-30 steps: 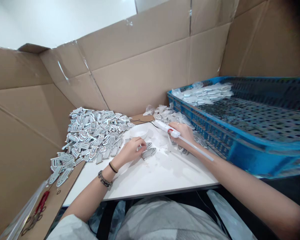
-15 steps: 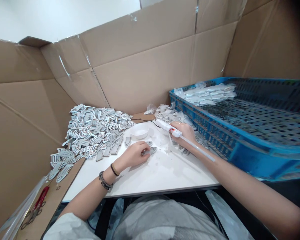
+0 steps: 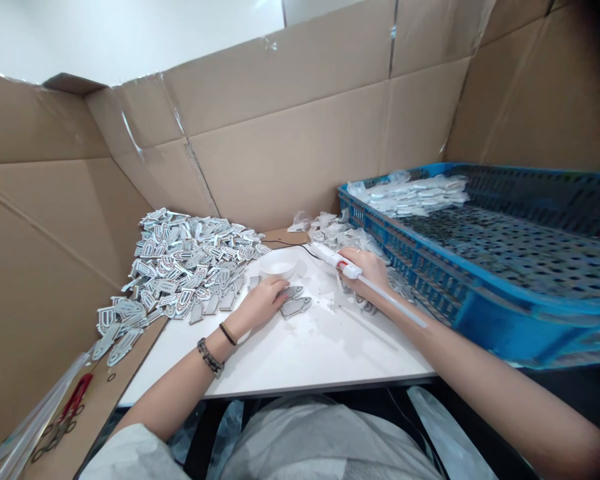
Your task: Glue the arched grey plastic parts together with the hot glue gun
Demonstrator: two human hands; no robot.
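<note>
My left hand [image 3: 263,305] is low over the white board, beside the near rim of a white bowl [image 3: 279,261]. Its fingers are apart and reach the edge of small grey flat cut-out pieces [image 3: 297,307]; nothing shows in its grip. Two of these pointed pieces lie close together right of the fingertips. In my right hand [image 3: 367,268] is a white glue gun [image 3: 325,255], tilted with its nozzle toward the back left. A long translucent glue stick [image 3: 395,304] sticks out of its rear, over my forearm.
A large heap of cut-out pieces [image 3: 185,260] covers the board's left. Bagged pieces [image 3: 330,230] lie at the back, beside a blue crate [image 3: 410,267] holding white packets [image 3: 415,195]. Red-handled scissors [image 3: 75,397] rest at front left. Cardboard walls [image 3: 290,133] surround the board [image 3: 300,363].
My left hand has drawn back slightly to the left and up toward the bowl, uncovering more of the nearer cut-out piece. The right hand with the glue gun has barely moved.
</note>
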